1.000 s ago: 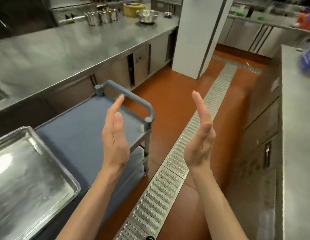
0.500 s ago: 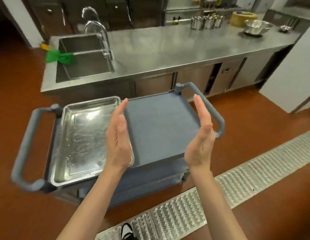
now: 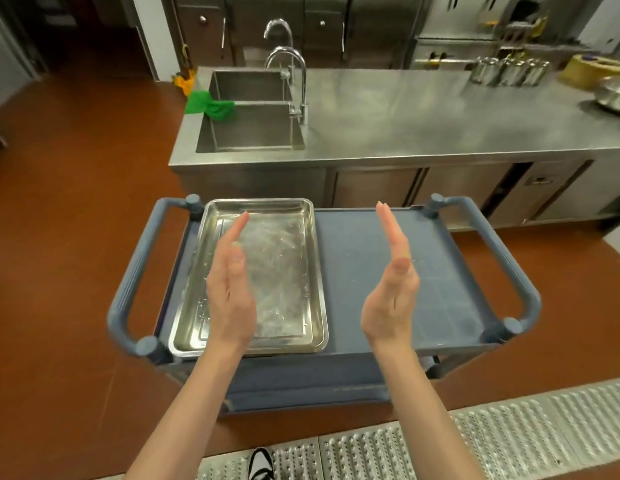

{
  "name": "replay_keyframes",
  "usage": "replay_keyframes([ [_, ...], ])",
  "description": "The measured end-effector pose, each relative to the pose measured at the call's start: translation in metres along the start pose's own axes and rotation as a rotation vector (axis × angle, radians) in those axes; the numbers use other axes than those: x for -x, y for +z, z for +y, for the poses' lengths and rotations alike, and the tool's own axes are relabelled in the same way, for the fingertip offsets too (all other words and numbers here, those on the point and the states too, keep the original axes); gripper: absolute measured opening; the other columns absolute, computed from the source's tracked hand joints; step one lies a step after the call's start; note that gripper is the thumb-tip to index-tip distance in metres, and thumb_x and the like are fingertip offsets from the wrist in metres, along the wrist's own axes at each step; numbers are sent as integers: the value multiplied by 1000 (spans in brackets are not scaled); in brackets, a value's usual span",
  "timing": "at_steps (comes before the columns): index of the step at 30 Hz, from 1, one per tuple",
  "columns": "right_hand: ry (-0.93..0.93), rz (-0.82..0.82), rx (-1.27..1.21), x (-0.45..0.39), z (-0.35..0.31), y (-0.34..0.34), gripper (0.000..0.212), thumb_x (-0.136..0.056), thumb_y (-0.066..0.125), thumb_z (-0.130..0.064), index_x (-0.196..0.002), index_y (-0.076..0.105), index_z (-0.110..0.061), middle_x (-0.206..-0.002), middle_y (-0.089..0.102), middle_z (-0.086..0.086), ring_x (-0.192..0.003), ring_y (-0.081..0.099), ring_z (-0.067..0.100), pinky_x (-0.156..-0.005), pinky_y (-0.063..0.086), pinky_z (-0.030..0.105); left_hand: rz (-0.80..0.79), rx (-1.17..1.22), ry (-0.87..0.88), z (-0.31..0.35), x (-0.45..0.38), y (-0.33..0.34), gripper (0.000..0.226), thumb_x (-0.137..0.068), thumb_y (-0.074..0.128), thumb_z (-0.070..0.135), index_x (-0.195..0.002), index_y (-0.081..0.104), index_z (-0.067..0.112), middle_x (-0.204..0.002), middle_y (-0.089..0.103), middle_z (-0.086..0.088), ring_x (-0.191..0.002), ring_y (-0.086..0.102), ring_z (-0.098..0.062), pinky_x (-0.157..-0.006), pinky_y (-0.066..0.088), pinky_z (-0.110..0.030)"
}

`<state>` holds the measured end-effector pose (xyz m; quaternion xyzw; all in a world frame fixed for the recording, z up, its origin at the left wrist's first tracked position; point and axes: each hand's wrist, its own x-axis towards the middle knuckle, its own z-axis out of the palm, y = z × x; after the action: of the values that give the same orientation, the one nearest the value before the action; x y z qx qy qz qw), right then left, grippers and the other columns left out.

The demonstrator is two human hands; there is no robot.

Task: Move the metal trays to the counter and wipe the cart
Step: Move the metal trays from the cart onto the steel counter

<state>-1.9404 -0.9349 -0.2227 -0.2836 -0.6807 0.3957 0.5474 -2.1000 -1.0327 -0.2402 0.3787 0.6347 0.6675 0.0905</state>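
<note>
The metal tray (image 3: 267, 271) sits on the left half of the cart (image 3: 388, 271), its long axis running away from the person toward the counter (image 3: 440, 126). The left hand (image 3: 230, 292) hovers over it, nearer; the right hand (image 3: 391, 292) hangs over bare shelf. Both hands are flat, fingers straight, palms facing, apart and holding nothing.

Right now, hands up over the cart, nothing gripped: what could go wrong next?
1. The metal tray looks wet; it could slip from the left hand and right hand when lifted.
2. The cart may roll if pushed during wiping.
3. The green cloth sits across the counter, a long reach over the cart.
</note>
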Motion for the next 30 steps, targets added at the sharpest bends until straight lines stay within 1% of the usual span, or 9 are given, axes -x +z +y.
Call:
replay_keyframes([
  [4,34,-11,3,-2,15,25,86,-104,14,-69,-157,43,-7,-161,46,-4,-152,37,4,-121,27,17,19,0,-31,-23,-14,-15,60,-109,25,52,-158,45,22,-161,48,14,-153,38,-8,-128,31,-47],
  [8,93,-30,26,1,36,47,86,-103,15,-71,-157,43,-10,-161,46,-6,-151,37,1,-120,27,14,25,-14,-54,-50,-25,-28,58,-111,26,47,-158,45,19,-161,48,11,-152,39,-8,-127,32,-44],
  [10,124,-33,33,4,47,57,85,-103,15,-71,-157,43,-11,-160,46,-8,-150,37,-1,-119,27,12,31,-20,-87,-66,-29,-35,56,-111,27,45,-158,45,20,-160,49,12,-151,40,-6,-127,33,-40],
  [15,204,-37,61,13,75,80,83,-103,16,-71,-157,43,-15,-160,46,-11,-148,37,-5,-113,27,5,-2,-90,-181,-105,-33,-52,52,-112,27,44,-157,45,26,-160,47,18,-149,39,2,-122,31,-22],
  [17,251,-43,75,17,87,88,81,-103,17,-71,-158,44,-17,-159,45,-16,-148,36,-7,-113,26,5,0,-99,-211,-121,-36,-58,52,-112,28,45,-156,46,27,-158,48,19,-149,40,2,-121,31,-21],
  [20,333,-42,104,26,106,94,73,-106,20,-65,-158,44,-18,-157,45,-21,-146,35,-11,-113,26,4,2,-96,-247,-143,-35,-67,52,-112,30,45,-156,48,24,-158,50,17,-148,41,1,-119,32,-15],
  [22,389,-34,128,33,120,97,68,-107,22,-58,-157,44,-19,-158,46,-18,-144,35,-15,-112,26,2,6,-98,-278,-156,-33,-72,52,-111,32,45,-156,48,23,-157,51,17,-147,41,2,-117,32,-11],
  [27,464,-7,197,45,145,105,65,-108,22,-56,-158,44,-20,-156,46,-17,-136,34,-25,-108,26,-1,16,-141,-345,-188,-33,-85,52,-110,33,47,-154,49,26,-156,51,17,-145,42,6,-113,31,-5],
  [30,509,-22,264,52,158,107,58,-111,26,-51,-158,44,-22,-155,46,-17,-136,36,-22,-112,29,6,20,-207,-398,-200,-28,-93,53,-110,34,50,-155,49,27,-156,50,17,-141,41,11,-110,30,-5],
])
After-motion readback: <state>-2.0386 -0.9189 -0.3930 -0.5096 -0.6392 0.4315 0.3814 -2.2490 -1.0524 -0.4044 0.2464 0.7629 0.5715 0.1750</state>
